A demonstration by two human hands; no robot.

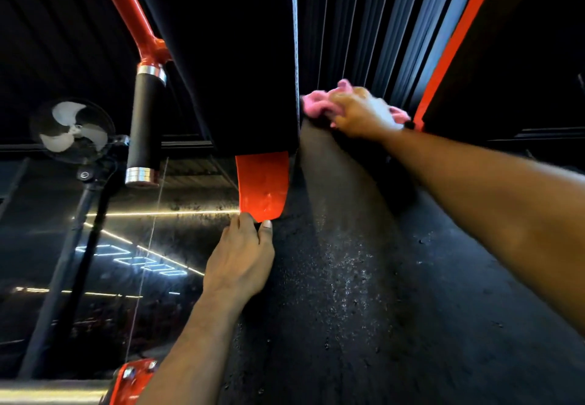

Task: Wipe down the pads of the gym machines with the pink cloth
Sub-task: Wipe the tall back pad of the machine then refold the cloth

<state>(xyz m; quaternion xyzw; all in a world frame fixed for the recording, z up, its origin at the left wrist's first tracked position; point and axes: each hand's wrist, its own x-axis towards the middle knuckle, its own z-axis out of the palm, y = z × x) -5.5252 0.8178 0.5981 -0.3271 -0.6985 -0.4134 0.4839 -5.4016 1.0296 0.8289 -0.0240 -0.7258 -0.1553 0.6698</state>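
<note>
A long black pad runs from the bottom centre up to the middle of the view, its surface speckled with wet droplets. At its far end my right hand grips the bunched pink cloth and presses it on the top of the pad. My left hand holds the pad's left edge, with fingers and thumb at the lower end of a red frame plate.
A red machine arm with a black, chrome-capped handle hangs at upper left. A standing fan is at the left. A red bracket shows at the bottom. A red stripe runs up the dark slatted wall at right.
</note>
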